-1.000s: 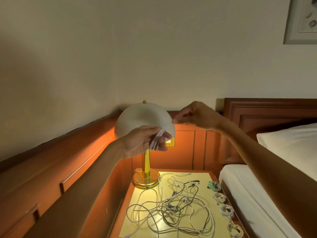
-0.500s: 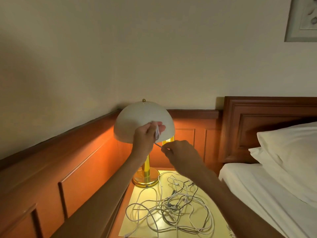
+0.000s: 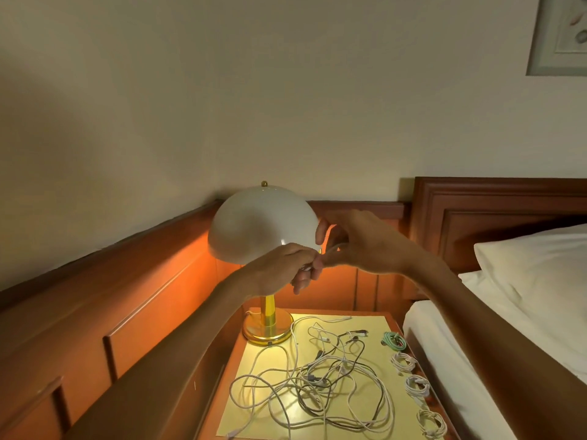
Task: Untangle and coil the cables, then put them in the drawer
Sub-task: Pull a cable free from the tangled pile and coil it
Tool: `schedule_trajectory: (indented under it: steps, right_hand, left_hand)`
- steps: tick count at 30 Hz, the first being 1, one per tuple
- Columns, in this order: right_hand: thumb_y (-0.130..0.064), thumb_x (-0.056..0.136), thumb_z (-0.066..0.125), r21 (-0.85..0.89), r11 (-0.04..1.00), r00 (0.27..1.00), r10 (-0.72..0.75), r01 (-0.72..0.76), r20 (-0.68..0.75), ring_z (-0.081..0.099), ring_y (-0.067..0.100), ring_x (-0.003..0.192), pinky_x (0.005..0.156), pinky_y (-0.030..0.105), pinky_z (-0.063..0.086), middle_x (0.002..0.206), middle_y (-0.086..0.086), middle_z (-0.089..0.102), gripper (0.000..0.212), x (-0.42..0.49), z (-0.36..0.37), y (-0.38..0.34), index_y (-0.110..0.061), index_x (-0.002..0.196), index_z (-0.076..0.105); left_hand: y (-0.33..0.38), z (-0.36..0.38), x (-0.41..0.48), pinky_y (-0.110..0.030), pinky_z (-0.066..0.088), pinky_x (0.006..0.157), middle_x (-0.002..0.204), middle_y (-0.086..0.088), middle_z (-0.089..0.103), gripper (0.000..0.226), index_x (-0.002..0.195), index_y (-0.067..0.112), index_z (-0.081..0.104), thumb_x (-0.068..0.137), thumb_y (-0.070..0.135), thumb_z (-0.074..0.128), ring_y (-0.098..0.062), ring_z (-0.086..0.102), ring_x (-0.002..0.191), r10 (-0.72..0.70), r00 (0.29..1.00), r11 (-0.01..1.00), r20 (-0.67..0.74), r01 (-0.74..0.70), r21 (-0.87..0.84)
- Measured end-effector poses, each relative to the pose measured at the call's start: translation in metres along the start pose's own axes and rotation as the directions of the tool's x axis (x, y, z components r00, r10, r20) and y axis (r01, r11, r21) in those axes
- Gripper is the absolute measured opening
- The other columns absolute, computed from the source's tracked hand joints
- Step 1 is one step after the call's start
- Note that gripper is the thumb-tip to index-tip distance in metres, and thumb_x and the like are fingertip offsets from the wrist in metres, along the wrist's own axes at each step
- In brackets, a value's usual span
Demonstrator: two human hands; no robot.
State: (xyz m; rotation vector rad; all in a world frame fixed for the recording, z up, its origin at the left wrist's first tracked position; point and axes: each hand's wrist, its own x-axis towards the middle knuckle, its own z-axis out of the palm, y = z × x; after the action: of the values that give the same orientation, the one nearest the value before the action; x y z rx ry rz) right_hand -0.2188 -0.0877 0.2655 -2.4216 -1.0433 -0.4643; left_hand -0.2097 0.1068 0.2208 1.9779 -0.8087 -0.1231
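Head view: left hand (image 3: pixel 279 269) is up in front of the lamp (image 3: pixel 254 227), at the shade's lower rim. Its fingers are curled round a small white cable bundle (image 3: pixel 305 267), which is mostly hidden in the fist. Right hand (image 3: pixel 365 246) is just right of it, at the shade's right edge. Its thumb and forefinger pinch the bundle's end and the other fingers are loosely bent. The two hands meet at the fingertips, neither spread wide.

Below the lamp is a nightstand (image 3: pixel 371 322) with a yellow top. One tangled pile (image 3: pixel 317 376) of white and dark cables lies in front of the lamp base; the strand count can't be told. Right of the base are four coiled cables in a column. One teal coil (image 3: pixel 394 340) is nearest the lamp, then three white coils (image 3: pixel 417 385). Farther right of the lamp: one pillow (image 3: pixel 533 258), one headboard (image 3: pixel 495 204).
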Motion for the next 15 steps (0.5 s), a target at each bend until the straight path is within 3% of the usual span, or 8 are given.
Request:
schedule_trajectory:
  steps: [2, 4, 6, 9, 15]
  right_hand:
    - [-0.021, 0.083, 0.08, 0.102, 0.995, 0.999, -0.016, 0.012, 0.038, 0.068, 0.009, 0.068, 0.061, 0.03, 0.053, 0.081, -0.001, 0.074, 0.016, -0.003, -0.004, 0.006, -0.016, 0.094, 0.07]
    - [-0.014, 0.086, 0.076, 0.226, 0.974, 0.999, -0.018, 0.007, 0.044, 0.065, 0.004, 0.068, 0.061, 0.019, 0.048, 0.085, -0.003, 0.075, 0.012, -0.007, -0.004, 0.012, -0.011, 0.098, 0.075]
    - [-0.011, 0.089, 0.071, 0.376, 0.927, 1.0, 0.008, -0.014, 0.016, 0.06, 0.002, 0.061, 0.059, 0.015, 0.044, 0.08, -0.005, 0.074, 0.016, -0.011, 0.005, 0.015, -0.005, 0.104, 0.076]
    - [-0.016, 0.095, 0.063, 0.523, 0.851, 0.995, 0.093, -0.058, -0.041, 0.036, 0.006, 0.049, 0.049, 0.018, 0.035, 0.059, -0.008, 0.06, 0.022, -0.019, 0.023, 0.016, -0.005, 0.11, 0.075]
    - [-0.026, 0.101, 0.055, 0.652, 0.728, 0.927, 0.361, -0.213, -0.1, 0.026, 0.009, 0.037, 0.042, 0.021, 0.028, 0.043, -0.004, 0.036, 0.03, -0.029, 0.053, 0.018, -0.003, 0.1, 0.075]
  left_hand:
    - [-0.002, -0.002, -0.005, -0.025, 0.041, 0.059, 0.057, 0.004, 0.039, 0.037, 0.075, 0.011, 0.053, 0.098, 0.031, 0.031, -0.015, 0.041, 0.055, -0.005, 0.994, 0.997, 0.108, 0.013, -0.074]
    - [-0.004, -0.002, -0.011, -0.024, 0.039, 0.058, 0.059, 0.005, 0.035, 0.034, 0.075, 0.012, 0.049, 0.096, 0.03, 0.03, -0.014, 0.036, 0.056, 0.029, 0.985, 0.977, 0.172, 0.008, -0.213]
    - [-0.003, -0.001, -0.015, -0.023, 0.038, 0.058, 0.061, 0.004, 0.03, 0.028, 0.076, 0.012, 0.045, 0.097, 0.027, 0.033, -0.013, 0.034, 0.057, 0.064, 0.982, 0.941, 0.177, -0.001, -0.338]
    - [-0.004, 0.0, -0.016, -0.023, 0.038, 0.06, 0.063, 0.003, 0.03, 0.027, 0.077, 0.013, 0.045, 0.099, 0.025, 0.035, -0.012, 0.034, 0.058, 0.102, 0.979, 0.883, 0.179, -0.006, -0.47]
    - [-0.013, 0.003, -0.014, -0.023, 0.04, 0.063, 0.064, 0.005, 0.037, 0.027, 0.078, 0.015, 0.048, 0.1, 0.027, 0.038, -0.011, 0.039, 0.061, 0.039, 0.991, 0.795, 0.126, 0.045, -0.606]
